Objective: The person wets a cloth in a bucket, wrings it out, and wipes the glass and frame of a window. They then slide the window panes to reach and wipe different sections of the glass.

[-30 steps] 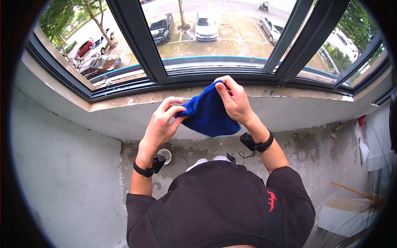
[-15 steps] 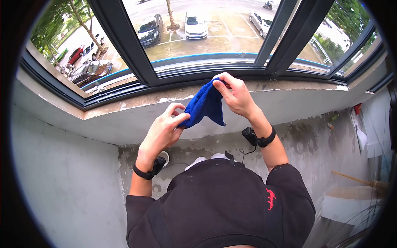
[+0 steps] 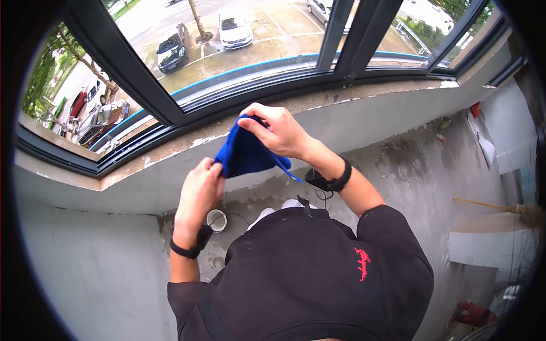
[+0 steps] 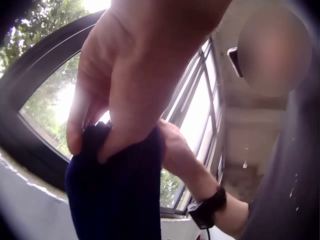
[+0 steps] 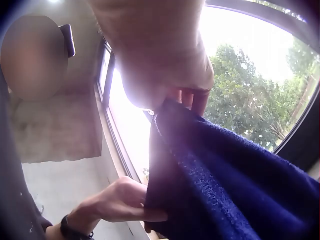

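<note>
A blue cloth (image 3: 245, 152) hangs between both hands, in front of the window sill. My left hand (image 3: 199, 187) pinches its lower left corner, and in the left wrist view the thumb and fingers (image 4: 75, 140) close on a bunched edge. Higher up, my right hand (image 3: 278, 132) grips the top edge, thumb toward the camera. In the right wrist view the cloth (image 5: 215, 175) drapes down in folds below that hand, its right fingertips partly hidden behind the fabric. A thin loop or edge of the cloth dangles at its lower right.
A dark-framed window (image 3: 256, 88) runs along the wall above a rough sill (image 3: 318, 105) with peeling paint. On the floor stands a white bucket (image 3: 216, 220), left of the person's shoes. Pale boards (image 3: 478, 247) and a stick (image 3: 483, 201) lie at the right.
The view has turned toward the right. Both hands and the cloth have shifted left in the picture, and the cloth has swung into a new fold. Both hands keep their hold.
</note>
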A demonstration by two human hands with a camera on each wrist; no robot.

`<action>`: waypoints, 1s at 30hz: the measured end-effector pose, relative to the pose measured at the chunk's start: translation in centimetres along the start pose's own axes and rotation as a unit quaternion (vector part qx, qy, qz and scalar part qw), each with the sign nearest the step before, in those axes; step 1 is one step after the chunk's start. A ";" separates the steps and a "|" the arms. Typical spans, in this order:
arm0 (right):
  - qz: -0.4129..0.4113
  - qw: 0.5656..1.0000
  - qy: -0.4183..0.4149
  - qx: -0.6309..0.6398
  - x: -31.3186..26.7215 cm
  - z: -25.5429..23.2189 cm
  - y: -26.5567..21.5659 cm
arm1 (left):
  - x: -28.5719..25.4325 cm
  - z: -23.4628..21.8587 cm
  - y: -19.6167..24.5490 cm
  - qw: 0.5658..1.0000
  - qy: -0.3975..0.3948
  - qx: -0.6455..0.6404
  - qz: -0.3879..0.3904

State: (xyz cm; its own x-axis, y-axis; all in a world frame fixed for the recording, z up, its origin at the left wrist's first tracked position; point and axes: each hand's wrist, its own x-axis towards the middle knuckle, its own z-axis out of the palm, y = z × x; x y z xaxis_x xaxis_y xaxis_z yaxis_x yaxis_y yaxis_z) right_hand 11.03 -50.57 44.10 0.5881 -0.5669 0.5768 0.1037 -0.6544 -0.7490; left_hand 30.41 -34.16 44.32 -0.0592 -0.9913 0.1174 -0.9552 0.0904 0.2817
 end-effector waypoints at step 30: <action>-0.093 0.994 -0.051 0.020 -1.1 -2.8 -2.0 | 2.9 -1.4 2.4 0.897 0.181 -0.395 0.085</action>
State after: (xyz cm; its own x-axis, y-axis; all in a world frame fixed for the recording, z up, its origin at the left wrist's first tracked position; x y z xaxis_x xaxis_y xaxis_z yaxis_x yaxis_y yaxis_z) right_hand 7.91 -50.07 45.92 0.6347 -0.3828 0.6713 0.2484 -0.7216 -0.6462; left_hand 28.36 -36.63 46.70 0.0493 -0.8740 0.4834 -0.4295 0.4184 0.8003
